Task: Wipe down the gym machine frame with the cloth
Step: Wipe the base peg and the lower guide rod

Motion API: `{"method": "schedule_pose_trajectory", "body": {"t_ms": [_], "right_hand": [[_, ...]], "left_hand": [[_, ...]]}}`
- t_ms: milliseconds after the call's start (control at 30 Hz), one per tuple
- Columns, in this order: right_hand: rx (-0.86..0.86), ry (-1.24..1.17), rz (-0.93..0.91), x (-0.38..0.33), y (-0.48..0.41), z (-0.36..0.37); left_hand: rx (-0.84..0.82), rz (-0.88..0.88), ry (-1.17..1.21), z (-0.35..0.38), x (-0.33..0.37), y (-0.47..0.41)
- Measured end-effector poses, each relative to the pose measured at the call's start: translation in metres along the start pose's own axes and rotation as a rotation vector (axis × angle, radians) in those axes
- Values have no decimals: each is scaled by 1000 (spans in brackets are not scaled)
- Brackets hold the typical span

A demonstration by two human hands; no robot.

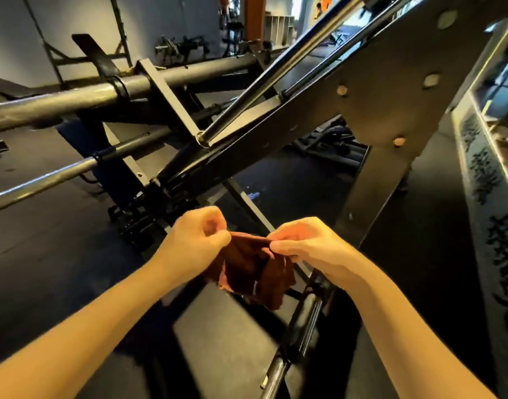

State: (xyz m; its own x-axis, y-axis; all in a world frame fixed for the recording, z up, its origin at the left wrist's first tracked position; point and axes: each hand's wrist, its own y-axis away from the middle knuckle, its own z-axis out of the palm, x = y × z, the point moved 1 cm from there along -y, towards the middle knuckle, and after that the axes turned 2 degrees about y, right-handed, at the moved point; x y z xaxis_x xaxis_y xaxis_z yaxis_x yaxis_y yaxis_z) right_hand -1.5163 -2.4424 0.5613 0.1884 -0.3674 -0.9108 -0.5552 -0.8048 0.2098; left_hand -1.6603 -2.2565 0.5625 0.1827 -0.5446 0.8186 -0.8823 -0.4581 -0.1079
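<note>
Left hand (199,234), right hand (301,246) — fingers pinching cloth (252,269).

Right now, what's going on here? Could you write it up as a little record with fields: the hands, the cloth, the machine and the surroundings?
Left hand: pinches the cloth's top edge
Right hand: pinches the same edge, at the other end
Cloth: dark reddish-brown, hanging crumpled between the two hands
Machine frame: dark slanted beam with round bolts, above and beyond the hands
Grey bar: thick tube running across the left side
Floor: dark matting
Wiping: cloth is not pressed to the beam
</note>
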Motion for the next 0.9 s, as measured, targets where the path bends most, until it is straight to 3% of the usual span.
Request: {"method": "schedule_pose_trajectory", "body": {"t_ms": [133,267,333,500,567,733,900], "right_hand": [[-122,233,-18,-11,-11,-21],[-174,274,4,-12,-26,-30],[-149,192,46,-10,-35,-34],[65,225,162,-6,-63,-38],[161,242,204,-5,-75,-40],[476,132,317,-6,-90,-38],[744,-140,403,-4,-93,-34]], "left_hand": [[-300,-29,119,-11,11,-51],[-426,-54,137,-6,5,-86],[-384,-73,191,3,-4,-98],[-29,-197,343,43,-57,-121],[-28,-307,425,59,-77,-127],[-508,-635,433,86,-90,-132],[-710,-651,602,85,-98,-155]]}}
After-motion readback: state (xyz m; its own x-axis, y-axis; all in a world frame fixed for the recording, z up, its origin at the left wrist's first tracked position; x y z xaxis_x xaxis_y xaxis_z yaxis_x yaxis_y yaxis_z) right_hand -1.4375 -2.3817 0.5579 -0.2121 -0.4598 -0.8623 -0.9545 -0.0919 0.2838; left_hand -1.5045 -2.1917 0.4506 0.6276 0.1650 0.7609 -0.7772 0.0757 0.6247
